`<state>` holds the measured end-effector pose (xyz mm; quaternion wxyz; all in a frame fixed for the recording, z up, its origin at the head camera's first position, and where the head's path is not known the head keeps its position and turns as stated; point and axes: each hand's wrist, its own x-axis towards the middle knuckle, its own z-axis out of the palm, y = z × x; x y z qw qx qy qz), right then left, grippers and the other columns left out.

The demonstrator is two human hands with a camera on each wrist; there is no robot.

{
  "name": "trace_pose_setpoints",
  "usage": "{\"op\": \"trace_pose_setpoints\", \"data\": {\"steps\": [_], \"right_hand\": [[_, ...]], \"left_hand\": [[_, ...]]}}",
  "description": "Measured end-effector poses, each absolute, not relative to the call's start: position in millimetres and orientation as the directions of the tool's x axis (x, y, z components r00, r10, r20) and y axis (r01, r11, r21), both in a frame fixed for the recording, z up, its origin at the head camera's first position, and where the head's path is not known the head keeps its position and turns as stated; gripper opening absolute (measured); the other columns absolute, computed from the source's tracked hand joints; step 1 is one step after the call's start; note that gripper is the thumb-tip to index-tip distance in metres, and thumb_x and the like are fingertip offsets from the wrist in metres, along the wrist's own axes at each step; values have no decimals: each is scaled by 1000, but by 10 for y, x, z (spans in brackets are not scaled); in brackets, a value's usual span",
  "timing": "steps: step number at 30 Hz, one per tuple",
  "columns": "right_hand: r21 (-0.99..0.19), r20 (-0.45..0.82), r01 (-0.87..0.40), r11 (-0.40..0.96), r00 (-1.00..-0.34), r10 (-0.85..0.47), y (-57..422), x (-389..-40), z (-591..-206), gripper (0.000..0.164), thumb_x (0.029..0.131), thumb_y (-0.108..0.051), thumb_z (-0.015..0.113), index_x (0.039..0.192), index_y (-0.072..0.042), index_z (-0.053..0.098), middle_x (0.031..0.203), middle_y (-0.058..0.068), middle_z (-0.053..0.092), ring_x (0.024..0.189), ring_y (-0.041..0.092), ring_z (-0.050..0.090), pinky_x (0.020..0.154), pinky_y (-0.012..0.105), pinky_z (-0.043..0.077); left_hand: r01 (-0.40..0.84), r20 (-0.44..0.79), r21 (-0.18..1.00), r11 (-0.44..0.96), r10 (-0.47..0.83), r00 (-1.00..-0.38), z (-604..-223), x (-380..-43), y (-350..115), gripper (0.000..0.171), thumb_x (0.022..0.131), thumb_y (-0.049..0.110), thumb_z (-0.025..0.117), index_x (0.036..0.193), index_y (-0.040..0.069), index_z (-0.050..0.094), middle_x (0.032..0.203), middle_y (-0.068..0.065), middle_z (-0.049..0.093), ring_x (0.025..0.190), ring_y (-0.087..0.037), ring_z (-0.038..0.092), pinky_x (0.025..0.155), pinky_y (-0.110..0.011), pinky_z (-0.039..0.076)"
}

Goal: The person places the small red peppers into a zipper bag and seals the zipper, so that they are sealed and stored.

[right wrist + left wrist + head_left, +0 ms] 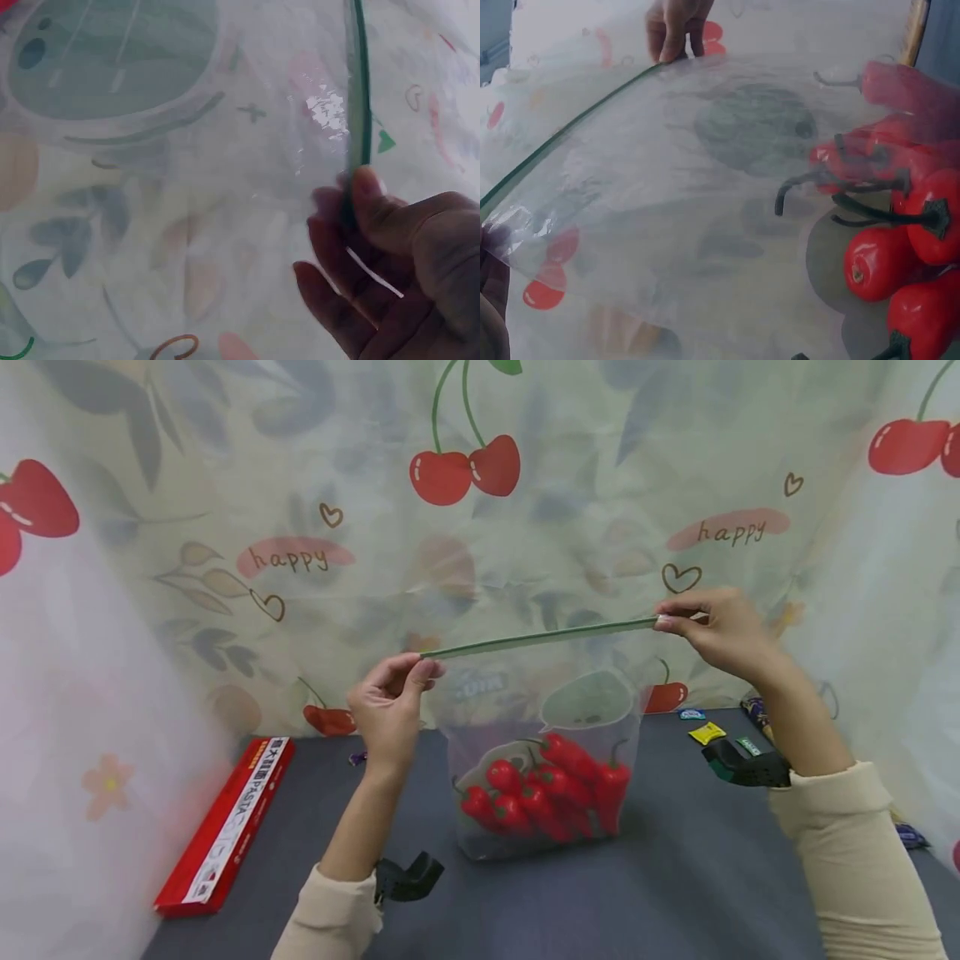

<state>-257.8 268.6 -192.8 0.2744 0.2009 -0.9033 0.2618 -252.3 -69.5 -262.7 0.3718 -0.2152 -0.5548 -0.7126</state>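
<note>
A clear zip bag [525, 693] with a green zip strip along its top hangs between both hands, its bottom close over the dark table. Red peppers [555, 785] with dark green stems fill its lower part. My left hand [390, 706] pinches the left top corner between thumb and fingers. Higher up, my right hand [723, 635] pinches the right end of the strip, so the top edge slants. In the right wrist view the thumb of the right hand [405, 255] presses on the green strip [360, 97]. Printed patches show on the bag's front.
A long red pasta box [225, 827] lies on the table [360, 827] at the left. Small wrapped candies, one of them yellow [707, 733], lie at the back right beyond the right forearm. A cherry-patterned curtain [525, 543] encloses the back and sides.
</note>
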Motion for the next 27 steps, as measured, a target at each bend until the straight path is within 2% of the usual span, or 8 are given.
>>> {"op": "trace_pose_setpoints", "data": {"steps": [3, 6, 8, 10, 14, 21, 24, 27], "right_hand": [[-267, 557, -490, 830, -782, -282, 2654, -2532, -1897, 21, 85, -14, 65, 104, -6, 67, 108, 15, 66, 86, 17, 64, 74, 26, 50], [-144, 559, -592, 793, -710, -428, 2459, -2539, -1875, 33, 80, -14, 70, 112, -6, 63, 115, 14, 64, 97, 30, 60, 84, 45, 47], [-93, 557, -665, 741, -652, -515, 2249, -2541, -1870, 40, 79, -17, 72, 116, -7, 62, 115, 12, 64, 105, 28, 59, 87, 45, 47], [-71, 570, -741, 668, -580, -583, 2011, -2542, -1872, 33, 79, -16, 71, 110, -6, 65, 105, 10, 69, 95, 24, 64, 80, 40, 51], [-94, 552, -763, 639, -575, -604, 1663, -2485, -1836, 14, 85, -13, 65, 96, -8, 70, 84, 6, 72, 71, 14, 66, 59, 30, 50], [-333, 625, -677, 656, -679, -384, 1670, -2439, -1488, 12, 87, -7, 61, 92, -2, 70, 76, 8, 70, 64, 12, 64, 57, 18, 51], [-471, 696, -655, 591, -687, -208, 1763, -2413, -1270, 14, 87, -9, 61, 90, 2, 69, 69, -2, 67, 59, 8, 62, 53, 14, 49], [-573, 729, -660, 486, -681, -65, 1863, -2408, -1127, 17, 86, -10, 62, 91, 6, 68, 63, -11, 64, 53, 3, 61, 49, 12, 48]], "left_hand": [[786, 744, 611, -92, -270, -611, -2616, -2504, -672, 22, 80, 8, 69, 85, -12, 62, 72, 10, 70, 67, -8, 67, 64, -23, 56], [794, 753, 599, -104, -265, -603, -2615, -2488, -666, 21, 80, 7, 68, 85, -12, 62, 73, 10, 70, 68, -9, 67, 64, -23, 56], [794, 752, 595, -124, -262, -604, -2622, -2478, -671, 19, 80, 5, 68, 85, -12, 62, 73, 9, 70, 68, -9, 67, 64, -23, 56], [795, 756, 592, -134, -251, -605, -2635, -2469, -682, 18, 80, 4, 67, 87, -12, 63, 74, 8, 71, 69, -9, 68, 65, -23, 56], [784, 760, 614, -94, -200, -619, -2730, -2431, -748, 23, 92, 10, 54, 105, -6, 64, 87, 3, 72, 81, -10, 68, 71, -24, 57], [557, 504, 810, -181, -269, -821, -3356, -2338, -935, 44, 99, 24, 33, 135, 0, 40, 132, -18, 49, 126, -19, 45, 104, -29, 40], [390, 308, 849, -356, -265, -914, -3685, -2285, -839, 52, 100, 34, 32, 140, 2, 30, 132, -9, 49, 128, -15, 40, 109, -32, 32], [282, 262, 818, -502, -111, -959, -3941, -2187, -626, 57, 100, 42, 25, 141, 2, 24, 126, 1, 53, 122, -11, 46, 105, -32, 37]]}}
